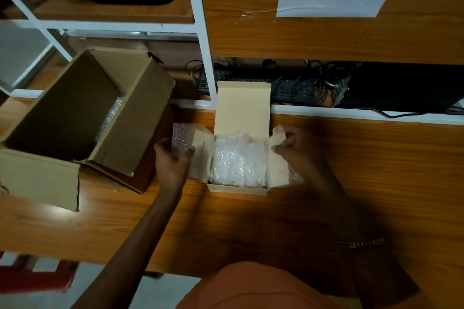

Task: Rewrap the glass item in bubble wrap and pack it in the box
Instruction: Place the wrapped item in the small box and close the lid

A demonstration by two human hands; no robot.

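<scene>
- Two hands at the box (237, 189) – your left hand (173, 160) pinches its left flap (200, 139).
- Your right hand (296, 148) pinches the right flap (278, 136).
- Bubble wrap (238, 160) fills the box.

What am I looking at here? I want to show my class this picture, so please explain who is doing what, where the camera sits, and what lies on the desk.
There is no machine: a person works with bare hands, filmed by a camera worn on the head, looking down. On the wooden desk stands a small box, lid up, with a bubble-wrapped item inside. The left hand holds the left flap, beside loose bubble wrap. The right hand pinches the right flap with its fingers. A big open carton stands to the left.
</scene>
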